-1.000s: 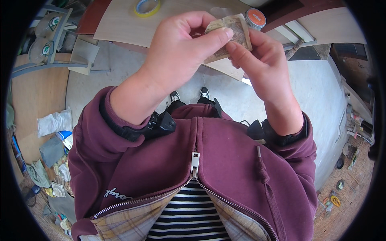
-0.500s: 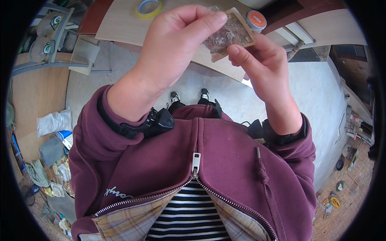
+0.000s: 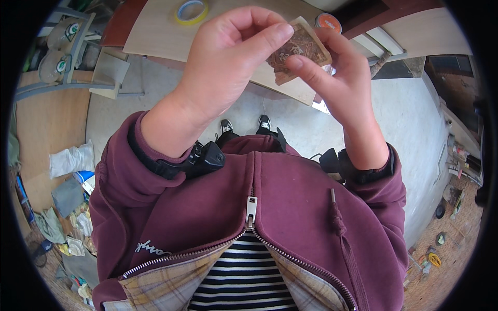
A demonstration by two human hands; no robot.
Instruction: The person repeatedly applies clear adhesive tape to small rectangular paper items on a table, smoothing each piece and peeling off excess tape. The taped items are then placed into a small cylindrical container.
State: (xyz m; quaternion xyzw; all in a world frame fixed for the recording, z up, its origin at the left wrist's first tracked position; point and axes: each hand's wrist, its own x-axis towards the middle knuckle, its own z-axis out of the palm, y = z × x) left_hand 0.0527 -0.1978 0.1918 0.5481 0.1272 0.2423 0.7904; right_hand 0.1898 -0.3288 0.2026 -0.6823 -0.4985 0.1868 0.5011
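A worn brown paper note (image 3: 306, 45) with a pale border, printed marks and a ragged lower edge is held up above the table. My left hand (image 3: 223, 59) pinches its upper left part between thumb and fingers, covering that side. From the right, my right hand (image 3: 342, 78) grips the note, its thumb on the front near the lower edge and its fingers behind the right side. Just behind the right fingers stands a small round tin (image 3: 328, 22) with an orange lid, partly hidden.
A roll of yellow tape (image 3: 191, 11) lies on the pale wooden table (image 3: 155, 39). Left is a metal-framed rack (image 3: 78, 52); a white bag (image 3: 72, 159) and clutter lie below it. On the right floor are a yellow coil (image 3: 434, 259) and scattered small parts.
My right thumb has slid left across the front of the note, and the right fingers have shifted up along its edge. The note has tilted slightly; my left hand keeps its pinch.
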